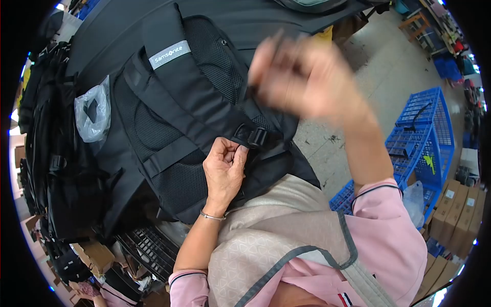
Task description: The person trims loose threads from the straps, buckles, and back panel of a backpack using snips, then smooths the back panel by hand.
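A black backpack (pixel 189 110) lies on the dark-covered table, its mesh back panel and shoulder straps facing up. Across one strap runs a grey Samsonite label (pixel 170 55). My left hand (pixel 225 166) is closed in a pinch on the lower end of the shoulder strap, just beside a black plastic buckle (pixel 251 136). What exactly lies between its fingertips is partly hidden. My right hand (pixel 307 77) is raised above the backpack's right side and smeared by motion. Something dark shows among its blurred fingers, too unclear to name.
A clear plastic bag (pixel 93 112) lies left of the backpack on the table (pixel 110 36). More black backpacks (pixel 51 138) are piled along the left. Blue plastic crates (pixel 417 133) stand on the floor to the right, near cardboard boxes (pixel 455 210). Another person's arm shows at lower left.
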`<state>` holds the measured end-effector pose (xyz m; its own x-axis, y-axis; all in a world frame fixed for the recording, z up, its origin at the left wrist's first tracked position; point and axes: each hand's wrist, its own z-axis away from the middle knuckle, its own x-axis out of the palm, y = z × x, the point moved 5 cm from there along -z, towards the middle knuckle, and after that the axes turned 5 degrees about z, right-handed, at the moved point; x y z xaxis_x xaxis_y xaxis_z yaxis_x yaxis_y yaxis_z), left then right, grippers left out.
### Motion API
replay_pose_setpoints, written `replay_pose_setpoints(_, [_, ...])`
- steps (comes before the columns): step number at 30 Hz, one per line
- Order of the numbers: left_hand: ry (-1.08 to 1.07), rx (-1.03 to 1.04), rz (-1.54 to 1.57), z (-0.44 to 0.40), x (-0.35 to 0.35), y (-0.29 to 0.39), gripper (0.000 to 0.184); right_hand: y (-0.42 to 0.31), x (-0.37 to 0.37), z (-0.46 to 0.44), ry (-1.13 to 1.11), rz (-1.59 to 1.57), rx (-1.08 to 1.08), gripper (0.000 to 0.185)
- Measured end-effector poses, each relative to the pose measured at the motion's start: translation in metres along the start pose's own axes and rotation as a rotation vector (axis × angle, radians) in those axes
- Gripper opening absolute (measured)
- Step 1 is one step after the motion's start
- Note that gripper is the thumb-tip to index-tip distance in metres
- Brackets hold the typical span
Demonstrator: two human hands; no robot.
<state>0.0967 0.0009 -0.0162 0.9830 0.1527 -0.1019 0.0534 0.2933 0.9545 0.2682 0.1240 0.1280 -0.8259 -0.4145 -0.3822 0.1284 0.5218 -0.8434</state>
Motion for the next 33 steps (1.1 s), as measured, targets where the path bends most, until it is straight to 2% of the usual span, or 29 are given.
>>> replay_pose_setpoints(1, [-0.006,-0.038,-0.059,-0.001,-0.001,-0.007,0.018,-0.009,0.028,0.016,-0.228,0.075,-0.148,0.012])
replay_pose_setpoints(2, [-0.037,0.189,0.072,-0.001,0.001,0.001,0.017,-0.002,0.058,0.039,-0.376,-0.068,0.01,0.016])
replay_pose_setpoints(3, [-0.04,0.216,0.235,-0.003,0.003,0.003,0.013,0.014,0.083,0.06,-0.435,0.032,0.085,0.021])
replay_pose_setpoints(4, [-0.033,0.089,0.236,-0.004,0.0,0.0,0.014,0.018,0.087,0.064,-0.423,0.131,0.19,0.027])
replay_pose_setpoints(5, [-0.021,-0.039,0.238,-0.003,-0.005,-0.004,0.016,0.03,0.091,0.069,-0.291,0.239,0.154,0.029])
replay_pose_setpoints(6, [-0.037,-0.051,0.252,-0.004,-0.007,-0.007,0.013,0.036,0.091,0.07,-0.249,0.211,0.165,0.028])
replay_pose_setpoints(7, [-0.131,-0.027,0.497,-0.003,-0.01,-0.016,0.009,0.041,0.09,0.071,-0.207,0.183,0.174,0.027])
replay_pose_setpoints(8, [-0.161,-0.068,0.567,-0.001,-0.016,-0.02,0.01,0.043,0.09,0.074,-0.122,0.171,0.115,0.023])
replay_pose_setpoints(12, [-0.234,-0.077,0.614,0.009,-0.016,0.0,0.059,0.046,0.085,0.074,-0.06,0.201,0.175,0.018])
replay_pose_setpoints(15, [-0.179,-0.065,0.536,0.008,-0.019,-0.01,0.062,0.044,0.084,0.073,-0.082,0.197,0.196,0.017])
replay_pose_setpoints(19, [-0.184,-0.005,0.51,0.007,-0.011,-0.007,0.042,0.048,0.082,0.074,-0.071,0.177,0.253,0.017])
replay_pose_setpoints(20, [-0.164,0.028,0.508,0.007,-0.011,-0.01,0.029,0.048,0.082,0.075,-0.061,0.185,0.252,0.017])
replay_pose_setpoints(23, [-0.119,0.067,0.581,0.006,-0.011,-0.016,0.021,0.047,0.083,0.075,-0.06,0.219,0.257,0.018])
replay_pose_setpoints(26, [-0.097,0.028,0.589,0.006,-0.013,-0.026,0.019,0.045,0.085,0.076,-0.017,0.291,0.202,0.021])
replay_pose_setpoints(33, [-0.065,0.028,0.654,0.004,-0.011,-0.029,0.033,0.04,0.093,0.08,-0.016,0.415,0.092,0.024])
